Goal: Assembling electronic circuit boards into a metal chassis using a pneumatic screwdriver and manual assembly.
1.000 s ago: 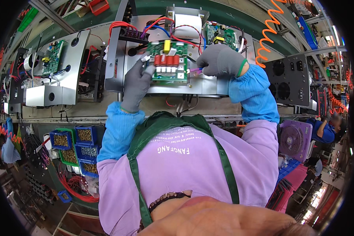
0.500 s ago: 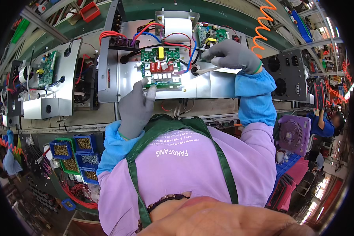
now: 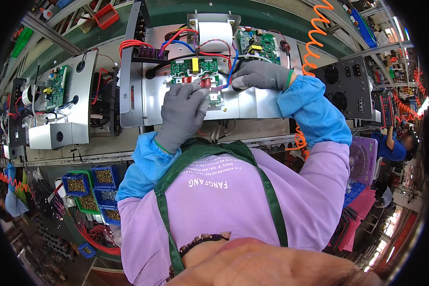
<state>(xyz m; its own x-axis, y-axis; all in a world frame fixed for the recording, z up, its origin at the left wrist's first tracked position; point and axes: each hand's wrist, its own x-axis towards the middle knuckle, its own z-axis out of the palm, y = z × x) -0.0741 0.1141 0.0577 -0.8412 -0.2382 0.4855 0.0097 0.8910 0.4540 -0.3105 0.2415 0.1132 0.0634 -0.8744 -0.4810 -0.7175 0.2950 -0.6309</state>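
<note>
A green circuit board (image 3: 178, 67) with red and white components and a yellow-wrapped part lies on an open silver metal chassis (image 3: 152, 102). My left hand (image 3: 180, 110), in a grey glove, rests over the board's front left part. Its fingers are bent and close together at the red components, and the fingertips hide whatever they hold. My right hand (image 3: 264, 75), also gloved, is just right of the board, fingers closed near a dark round grommet and the blue wire (image 3: 233, 69). What those fingers pinch cannot be made out.
Behind the board stand a white cylinder (image 3: 214, 36) and a second circuit board (image 3: 267, 43). Another chassis (image 3: 83, 81) is at left, a black vented panel (image 3: 348, 90) at right. An orange coiled hose (image 3: 311, 35) hangs behind my right arm. Bins of screws (image 3: 102, 176) sit lower left.
My left hand has moved from the board's front left edge up onto its components. My right hand has shifted left and lower; the pale thin thing it held no longer shows.
</note>
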